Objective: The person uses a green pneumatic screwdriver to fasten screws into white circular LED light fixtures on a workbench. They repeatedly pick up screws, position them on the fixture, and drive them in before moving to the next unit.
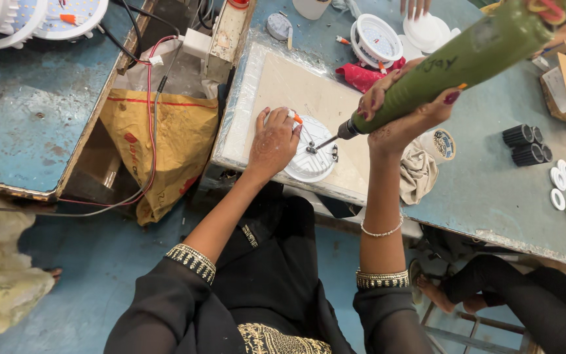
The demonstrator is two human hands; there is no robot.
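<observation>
White lamp housing (309, 157) under green screwdriver (453, 65).

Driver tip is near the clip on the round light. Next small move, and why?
Probably ease the green driver in the right hand down so its bit seats on the metal clip. The left hand already pins the white round light flat.

Workshop with worn blue benches and a blue floor

A scuffed blue metal table (492, 190) stood at the right, and another blue bench (27, 111) at the left; between them hung a yellow sack (165, 141) over the blue floor (93, 288), under bright, even light.
</observation>
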